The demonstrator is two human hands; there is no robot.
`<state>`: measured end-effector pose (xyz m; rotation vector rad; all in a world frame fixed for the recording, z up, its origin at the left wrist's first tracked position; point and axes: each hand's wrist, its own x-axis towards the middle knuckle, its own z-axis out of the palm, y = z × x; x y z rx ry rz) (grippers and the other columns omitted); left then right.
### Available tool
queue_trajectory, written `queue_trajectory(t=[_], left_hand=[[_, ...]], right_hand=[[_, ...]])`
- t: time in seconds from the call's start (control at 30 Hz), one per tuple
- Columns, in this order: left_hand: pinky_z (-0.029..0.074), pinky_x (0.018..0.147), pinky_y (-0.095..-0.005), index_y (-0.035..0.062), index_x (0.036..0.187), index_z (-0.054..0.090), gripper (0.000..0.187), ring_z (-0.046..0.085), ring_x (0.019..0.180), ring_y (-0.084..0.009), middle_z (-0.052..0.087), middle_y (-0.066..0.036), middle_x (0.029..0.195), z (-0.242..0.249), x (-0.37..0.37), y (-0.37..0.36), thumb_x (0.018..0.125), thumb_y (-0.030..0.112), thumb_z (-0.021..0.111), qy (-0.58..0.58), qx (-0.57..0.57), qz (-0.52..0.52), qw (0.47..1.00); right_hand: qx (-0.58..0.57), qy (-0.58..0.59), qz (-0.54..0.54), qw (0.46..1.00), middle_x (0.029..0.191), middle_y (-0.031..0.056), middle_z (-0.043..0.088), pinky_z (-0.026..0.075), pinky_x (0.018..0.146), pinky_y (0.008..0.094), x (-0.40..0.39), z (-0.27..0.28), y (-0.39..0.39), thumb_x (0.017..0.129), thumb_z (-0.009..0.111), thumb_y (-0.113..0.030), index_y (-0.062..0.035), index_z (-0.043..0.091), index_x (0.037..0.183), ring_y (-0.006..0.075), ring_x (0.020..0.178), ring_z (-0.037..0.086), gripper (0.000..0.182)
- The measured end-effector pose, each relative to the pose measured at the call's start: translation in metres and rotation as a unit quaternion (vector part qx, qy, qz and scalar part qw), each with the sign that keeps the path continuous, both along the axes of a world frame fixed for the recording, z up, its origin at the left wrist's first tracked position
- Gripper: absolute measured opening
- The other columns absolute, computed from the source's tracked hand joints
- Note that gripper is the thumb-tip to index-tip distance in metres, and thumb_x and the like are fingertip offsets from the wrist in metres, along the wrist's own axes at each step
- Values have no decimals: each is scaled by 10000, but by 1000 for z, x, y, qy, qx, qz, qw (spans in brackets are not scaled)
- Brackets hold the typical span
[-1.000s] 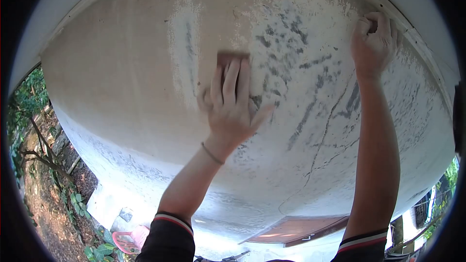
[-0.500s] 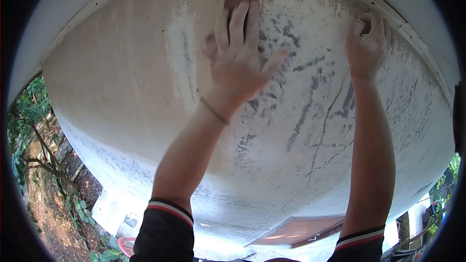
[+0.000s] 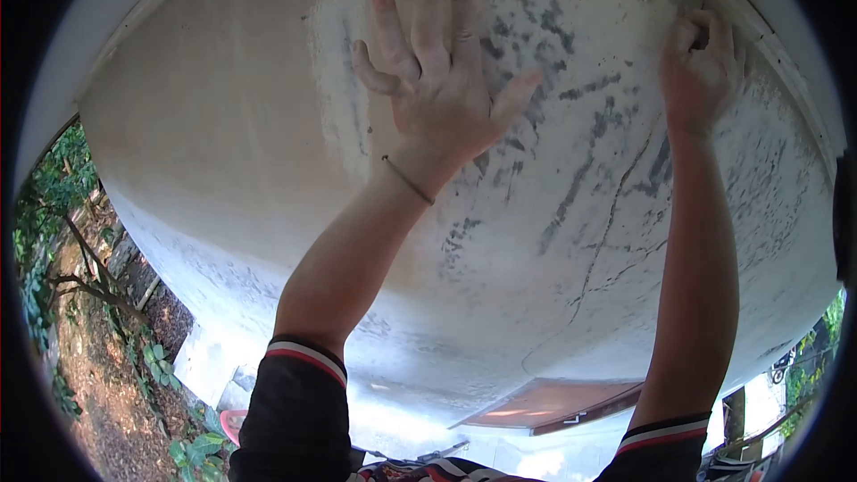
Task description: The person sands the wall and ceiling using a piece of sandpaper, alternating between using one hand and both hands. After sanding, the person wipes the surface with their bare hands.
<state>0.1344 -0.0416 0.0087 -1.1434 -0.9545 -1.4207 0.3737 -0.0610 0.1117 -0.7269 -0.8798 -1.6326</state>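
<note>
My left hand lies against the upper part of the wall, its fingers stretched and spread over the edge between the beige coating and a patchy white area. No brown sandpaper-like piece shows at its fingertips; whether one lies under the palm is hidden. Higher on the right, my right hand is curled closed against the wall near the top trim. What sits inside its curled fingers, if anything, I cannot make out. Dark grey smudges and a long thin crack mark the wall between my arms.
A pale trim runs along the top of the wall. Low in view is a brown door-like panel with a handle. At the left are branches, leafy plants and bare ground; a pink rim shows beside my left sleeve.
The brown piece under my left fingertips is out of sight, and those fingers have spread and shifted up slightly. My right hand has moved a little to the right.
</note>
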Motion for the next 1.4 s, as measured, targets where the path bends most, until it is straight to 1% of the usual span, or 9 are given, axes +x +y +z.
queue_trajectory(t=[0.07, 0.17, 0.33, 0.47, 0.63, 0.87, 1.17, 1.27, 1.4], left_hand=[[127, 1022, -509, 126, 1354, 442, 724, 171, 1325, -362, 308, -104, 1387, -25, -8, 16, 855, 649, 391, 86, 174, -52, 980], [134, 1000, -506, 141, 1279, 499, 646, 236, 1255, -346, 362, -113, 1304, -27, -8, 3, 862, 625, 402, 24, 45, -134, 990], [208, 926, -442, 82, 1096, 539, 440, 323, 1070, -276, 414, -137, 1137, -36, -27, 14, 904, 443, 375, 33, 85, -330, 940], [275, 851, -363, 22, 1047, 508, 381, 357, 977, -248, 432, -150, 1068, -32, -31, 10, 895, 333, 349, -30, 99, -428, 898], [320, 828, -309, 31, 1073, 490, 345, 409, 938, -178, 463, -86, 1081, -35, -30, 10, 886, 269, 325, -107, 100, -571, 808], [343, 861, -338, -11, 1054, 490, 380, 443, 949, -198, 479, -101, 1011, -28, -37, -4, 912, 300, 324, -210, 17, -671, 710], [324, 895, -419, 17, 1031, 559, 371, 468, 979, -322, 526, -176, 1049, 29, -95, 3, 904, 311, 371, -29, 105, -328, 938], [302, 905, -452, 32, 1060, 562, 378, 458, 1010, -337, 522, -181, 1070, 23, -91, 21, 903, 314, 363, -17, 118, -290, 950], [279, 913, -466, 44, 1061, 571, 383, 440, 1025, -339, 511, -174, 1109, 17, -95, 21, 895, 321, 365, -28, 107, -332, 937]], right_hand=[[-16, 12, -10, 1000, 738, -23, 599, 416, 803, 373, 7, -12, 4, 763, 557, -160, -172, 660, 784, 228, 761, 560, 106], [-29, 3, -1, 1000, 749, -23, 610, 420, 798, 363, 9, 0, 2, 762, 561, -161, -175, 668, 789, 221, 765, 570, 111], [9, -29, -69, 997, 774, -9, 614, 438, 742, 346, 0, -11, -6, 771, 573, -132, -169, 660, 807, 208, 781, 581, 101], [-184, -245, 153, 940, 815, 14, 620, 436, 722, 358, -50, -82, -18, 814, 557, -139, -160, 630, 955, 192, 809, 583, 160], [-381, -259, 123, 879, 1429, 85, 371, 286, 1048, 486, -117, -183, -28, 829, 594, -450, -184, 485, 1331, 243, 1335, 335, 579], [-396, -117, 107, 904, 1494, 93, 258, 154, 1082, 602, -156, -209, -20, 842, 564, -466, -166, 475, 1323, 239, 1392, 226, 574], [-355, -204, 49, 911, 1496, 106, 236, 142, 1074, 631, -150, -46, -20, 873, 528, -476, -194, 416, 1371, 275, 1392, 209, 583], [-357, -182, 16, 916, 1514, 69, 186, 106, 1093, 620, -152, -48, -18, 920, 413, -502, -218, 313, 1429, 228, 1408, 149, 591], [-393, -213, -7, 894, 1500, 141, 201, 154, 1060, 647, -150, -162, -19, 873, 490, -529, -207, 380, 1388, 300, 1395, 187, 618]])
